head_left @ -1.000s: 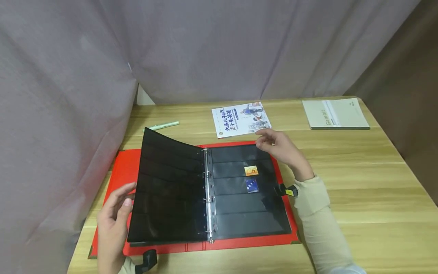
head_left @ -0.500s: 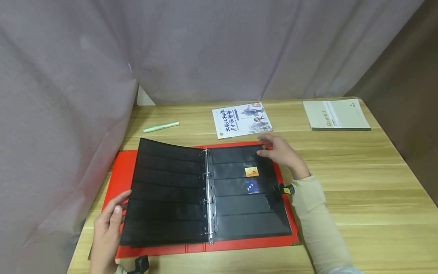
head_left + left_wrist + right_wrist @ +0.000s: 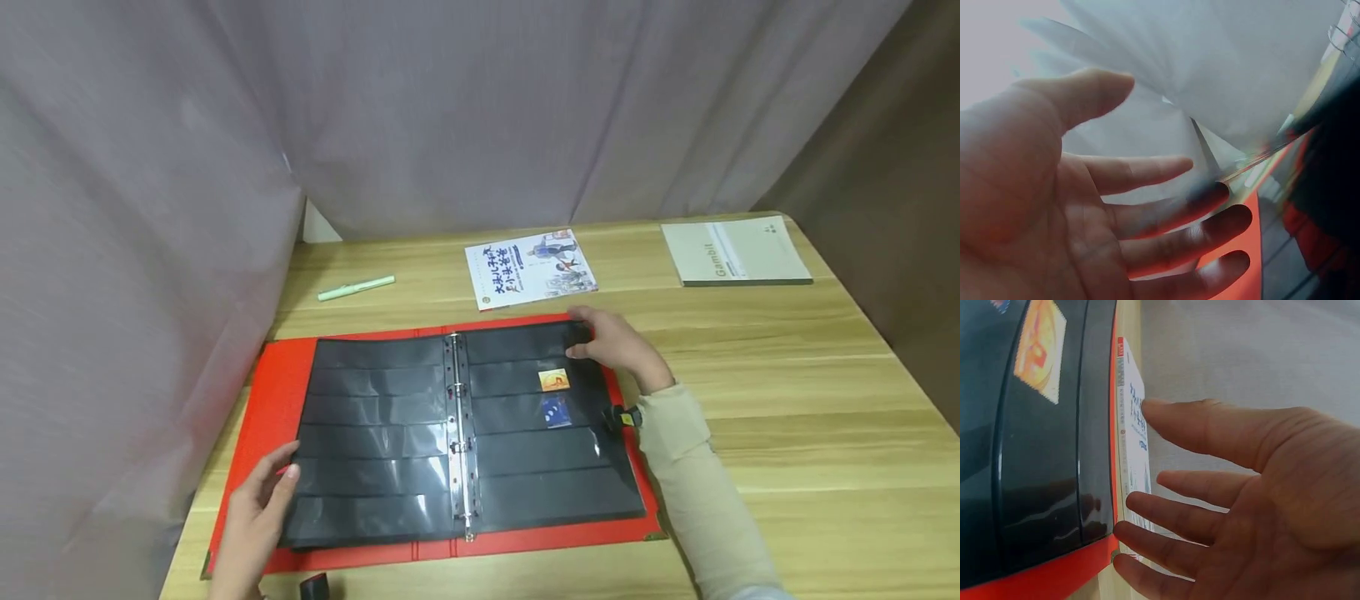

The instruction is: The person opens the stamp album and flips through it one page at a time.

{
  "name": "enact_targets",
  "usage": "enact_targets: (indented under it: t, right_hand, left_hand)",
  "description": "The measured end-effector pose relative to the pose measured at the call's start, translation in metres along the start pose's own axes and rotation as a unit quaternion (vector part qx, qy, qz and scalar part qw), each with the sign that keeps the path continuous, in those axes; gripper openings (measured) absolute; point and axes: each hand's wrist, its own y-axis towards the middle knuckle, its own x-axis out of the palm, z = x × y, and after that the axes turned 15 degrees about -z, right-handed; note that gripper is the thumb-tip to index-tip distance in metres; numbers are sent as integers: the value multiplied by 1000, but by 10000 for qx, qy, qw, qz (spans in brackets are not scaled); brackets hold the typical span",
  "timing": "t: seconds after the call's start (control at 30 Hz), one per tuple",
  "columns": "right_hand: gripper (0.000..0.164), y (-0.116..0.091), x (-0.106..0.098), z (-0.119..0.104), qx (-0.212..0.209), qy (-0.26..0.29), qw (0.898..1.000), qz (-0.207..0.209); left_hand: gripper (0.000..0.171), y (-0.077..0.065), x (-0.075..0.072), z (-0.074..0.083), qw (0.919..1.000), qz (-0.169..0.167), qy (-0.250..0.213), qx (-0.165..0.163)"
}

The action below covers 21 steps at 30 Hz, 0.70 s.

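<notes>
A red ring-bound stamp album (image 3: 273, 392) lies open on the table, its black pocket pages on both sides of the metal rings (image 3: 462, 467). On the right page (image 3: 555, 496) sit an orange-yellow stamp (image 3: 553, 380) and a dark blue stamp (image 3: 557, 412), one above the other. My left hand (image 3: 251, 518) is at the outer edge of the left page (image 3: 371, 442), fingers extended and thumb apart. Over the upper right corner of the album is my right hand (image 3: 621, 343); the right wrist view shows its fingers (image 3: 1172, 515) spread and holding nothing.
Behind the album, a white picture booklet (image 3: 531, 268) lies near the middle and a pale green pen (image 3: 356, 287) to the left. A light notebook (image 3: 735, 252) lies at the back right of the wooden table (image 3: 810, 433). Grey curtains (image 3: 450, 108) hang behind.
The left page, raised at a slant before, has come down flat to the left, with my left hand at its edge. My right hand has lowered slightly over the album's upper right corner.
</notes>
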Motion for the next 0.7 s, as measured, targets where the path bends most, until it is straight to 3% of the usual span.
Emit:
enact_targets:
  t: [0.2, 0.4, 0.7]
  right_hand:
    - [75, 2, 6, 3, 357, -135, 9991, -183]
    - [85, 3, 11, -1, 550, -209, 9978, -291]
    - [92, 7, 17, -8, 889, -864, 9916, -379]
  left_hand:
    - [42, 1, 5, -5, 9992, -71, 243, -324]
    - [44, 1, 8, -7, 9984, -109, 398, -397]
    - [49, -1, 8, -5, 9954, -270, 650, -648]
